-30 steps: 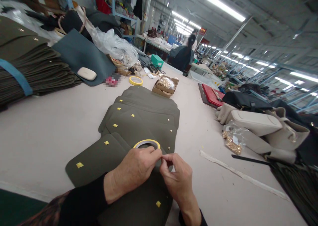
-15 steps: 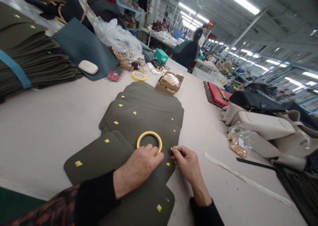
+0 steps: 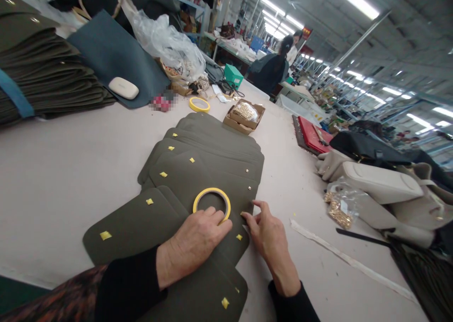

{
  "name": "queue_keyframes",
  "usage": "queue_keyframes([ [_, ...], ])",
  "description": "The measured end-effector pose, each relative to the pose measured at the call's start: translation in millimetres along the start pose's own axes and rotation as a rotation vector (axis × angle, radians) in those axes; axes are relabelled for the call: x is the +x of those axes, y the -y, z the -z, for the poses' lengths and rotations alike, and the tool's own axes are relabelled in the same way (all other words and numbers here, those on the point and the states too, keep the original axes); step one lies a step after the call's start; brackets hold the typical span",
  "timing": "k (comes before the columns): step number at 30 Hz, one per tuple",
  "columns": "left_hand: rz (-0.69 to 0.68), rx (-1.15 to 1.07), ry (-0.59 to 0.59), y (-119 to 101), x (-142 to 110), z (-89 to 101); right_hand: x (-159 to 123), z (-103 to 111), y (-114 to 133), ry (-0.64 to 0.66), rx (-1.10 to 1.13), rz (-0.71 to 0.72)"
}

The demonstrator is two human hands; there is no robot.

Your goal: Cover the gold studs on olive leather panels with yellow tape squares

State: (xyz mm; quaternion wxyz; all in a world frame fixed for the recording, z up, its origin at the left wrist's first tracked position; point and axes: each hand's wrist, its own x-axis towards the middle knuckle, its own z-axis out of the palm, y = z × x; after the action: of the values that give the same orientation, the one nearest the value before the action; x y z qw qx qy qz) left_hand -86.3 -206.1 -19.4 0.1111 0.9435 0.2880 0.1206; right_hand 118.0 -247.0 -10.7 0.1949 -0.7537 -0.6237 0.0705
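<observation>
My left hand (image 3: 196,239) is closed on a roll of yellow tape (image 3: 211,190), which stands over overlapping dark olive panels (image 3: 212,145). My right hand (image 3: 271,237) is at the right edge of these panels, thumb and forefinger spread apart. Its thumb tip touches the panel at a tiny yellowish bit (image 3: 243,213), too small to make out fully. Just below lies a small yellow tape piece (image 3: 239,237). Similar squares dot the panels, such as one tape square (image 3: 105,235) at the left. Two small metal studs (image 3: 249,188) show on the panel above my right hand.
Behind the panels are a cardboard box (image 3: 244,117) of gold-coloured hardware and another yellow tape roll (image 3: 199,104). Stacked olive pieces (image 3: 53,77) stand at the left. Beige bags (image 3: 382,183), a bag of gold fittings (image 3: 339,209) and a white strip (image 3: 347,256) lie at the right.
My right thumb and forefinger, pinched together before at the panel edge, have spread apart. My left hand keeps its hold on the tape roll, and the view has shifted slightly.
</observation>
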Motion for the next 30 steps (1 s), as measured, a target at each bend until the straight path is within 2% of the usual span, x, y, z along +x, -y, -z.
queue_keyframes([
  [3,0.014,-0.007,0.014,-1.6,-0.1,3.6,-6.2,3.1,-5.4,-0.058,0.026,0.163],
  [5,0.017,-0.012,0.028,-3.4,0.4,8.9,-9.1,1.1,-6.7,-0.044,0.000,0.286],
  [7,0.011,-0.013,0.040,-4.4,2.5,16.0,-9.5,-3.3,-5.0,-0.014,-0.053,0.333],
  [12,-0.088,0.035,-0.027,5.7,20.7,25.3,-1.3,-12.6,4.0,0.004,-0.051,0.181],
  [16,-0.150,0.094,-0.076,21.2,39.6,13.0,3.6,-14.3,4.7,0.014,0.019,0.077],
  [20,-0.165,0.126,-0.111,29.2,44.7,5.7,1.2,-10.5,4.2,0.031,0.071,0.070],
  [23,-0.144,0.117,-0.099,30.8,38.4,13.1,-4.1,-1.0,9.1,0.121,0.078,0.066],
  [28,-0.100,0.034,-0.081,30.5,24.9,32.8,-13.8,16.9,19.6,0.365,0.194,0.028],
  [30,-0.112,-0.051,-0.105,29.3,20.1,36.8,-16.4,20.3,21.0,0.376,0.281,0.038],
])
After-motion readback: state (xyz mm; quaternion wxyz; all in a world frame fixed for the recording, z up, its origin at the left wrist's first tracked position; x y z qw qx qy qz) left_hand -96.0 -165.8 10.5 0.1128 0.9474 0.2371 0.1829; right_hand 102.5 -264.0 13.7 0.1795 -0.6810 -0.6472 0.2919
